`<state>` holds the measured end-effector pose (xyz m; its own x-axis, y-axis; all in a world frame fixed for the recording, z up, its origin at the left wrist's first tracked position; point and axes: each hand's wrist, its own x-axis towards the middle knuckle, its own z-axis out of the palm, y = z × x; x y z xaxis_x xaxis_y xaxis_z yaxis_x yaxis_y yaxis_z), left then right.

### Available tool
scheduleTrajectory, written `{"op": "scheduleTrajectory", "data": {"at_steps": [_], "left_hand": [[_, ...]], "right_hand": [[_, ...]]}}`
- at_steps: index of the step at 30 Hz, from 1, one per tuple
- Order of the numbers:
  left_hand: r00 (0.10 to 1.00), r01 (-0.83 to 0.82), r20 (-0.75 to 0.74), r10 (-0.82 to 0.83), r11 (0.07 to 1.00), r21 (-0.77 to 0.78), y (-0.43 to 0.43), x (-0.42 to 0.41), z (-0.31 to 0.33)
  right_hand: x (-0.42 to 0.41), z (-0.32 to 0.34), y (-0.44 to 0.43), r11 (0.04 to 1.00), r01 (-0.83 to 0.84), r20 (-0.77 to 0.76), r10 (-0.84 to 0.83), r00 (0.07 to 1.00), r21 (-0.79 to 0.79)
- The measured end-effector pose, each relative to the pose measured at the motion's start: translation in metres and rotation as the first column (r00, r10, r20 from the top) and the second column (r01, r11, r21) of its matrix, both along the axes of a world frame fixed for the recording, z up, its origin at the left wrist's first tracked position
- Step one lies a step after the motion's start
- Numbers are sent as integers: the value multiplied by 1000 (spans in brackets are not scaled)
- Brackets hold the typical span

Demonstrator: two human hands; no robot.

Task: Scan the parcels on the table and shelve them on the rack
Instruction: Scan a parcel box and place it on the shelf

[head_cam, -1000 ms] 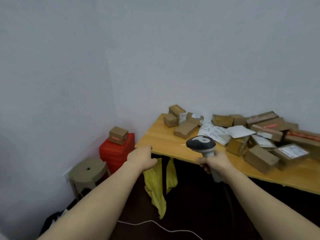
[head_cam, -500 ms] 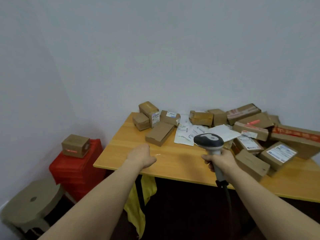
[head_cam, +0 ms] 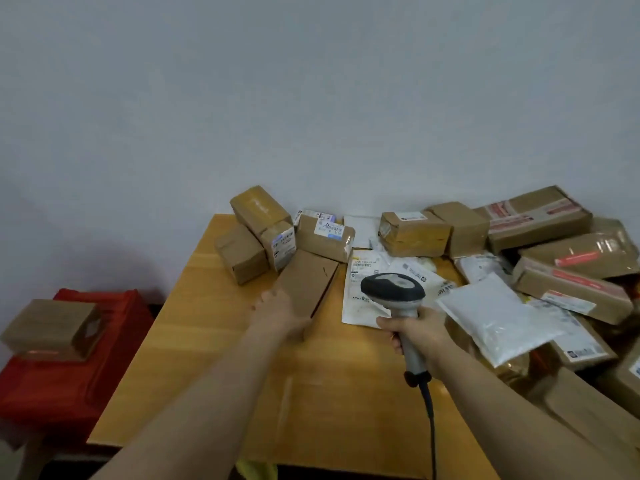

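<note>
The left hand [head_cam: 277, 311] sits at centre frame with its back to the camera, against the near end of a flat brown box [head_cam: 310, 280] that lies lengthwise on the wooden bench [head_cam: 214, 358]. Its fingers are blurred and hidden behind the hand, so I cannot tell whether they curl onto the box or only touch it.

Just right of it, the right hand [head_cam: 417, 332] is wrapped firmly round the pale handle of a barcode scanner [head_cam: 393, 287]. The scanner's dark head stands above the fist, and its black cable [head_cam: 430, 420] drops to the bottom edge. The head overlaps a white mailer [head_cam: 360, 271] that lies just right of the flat box, between the two hands.

Past the flat box, toward upper centre, a long taped box [head_cam: 261, 211] touches a small plain box [head_cam: 240, 252], with a labelled box [head_cam: 325, 237] beside them. To the right of the right hand, a white poly bag [head_cam: 495, 320] lies over a heap of brown parcels [head_cam: 571, 289] that fills the right of the frame.

At lower left, beside the bench, a red crate [head_cam: 69, 382] carries one small brown box [head_cam: 52, 327].
</note>
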<state>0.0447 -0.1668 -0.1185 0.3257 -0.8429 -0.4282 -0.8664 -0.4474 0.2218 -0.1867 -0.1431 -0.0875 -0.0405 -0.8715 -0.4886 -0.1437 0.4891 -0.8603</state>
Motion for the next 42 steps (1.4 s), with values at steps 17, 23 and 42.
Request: {"op": "scheduleTrajectory", "data": {"at_steps": [17,23,42], "left_hand": [[997,-47,-48,55,986,159,-83,9,-79],[677,-167,-676,291,955,245,-58,19,-35],[-135,-302,-986,95,944,132,178,-79,110]], "right_hand": [[4,-61,-72,982,-32,6,32,999,184],[-2,-38,-71,987,17,128,-38,991,161],[-29,62,60,967,-195,374,243,895,-162]]}}
